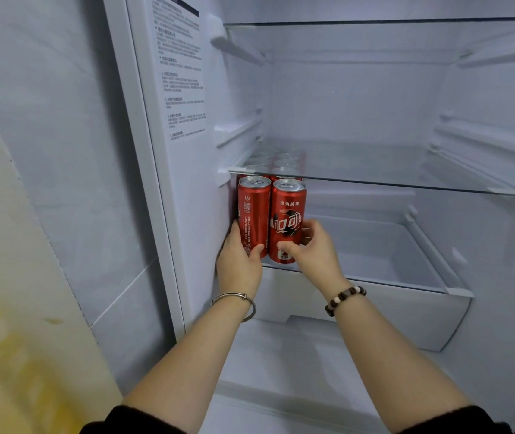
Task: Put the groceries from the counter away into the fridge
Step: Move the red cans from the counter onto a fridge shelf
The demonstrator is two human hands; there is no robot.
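A: Where are the cans held?

B: The left can (254,208) is gripped low down by the left hand (239,261), with the thumb laid across the front. The right can (287,214) is pinched near its base by the right hand (309,249), fingers curled behind.

A: And where are they set?

B: Upright and touching, at the near left of the lower shelf (375,280) in the fridge (343,104). More cans (281,161) are lined up behind them (their tops are seen through the upper shelf (406,186)).

A: How are they expected to handle?

B: They are judged stiff, smooth and fairly heavy if full. Thin walls could be dented by a hard squeeze. Being tall and narrow, they could be tipped easily, so a hold round the body, low or mid-height, is advised.
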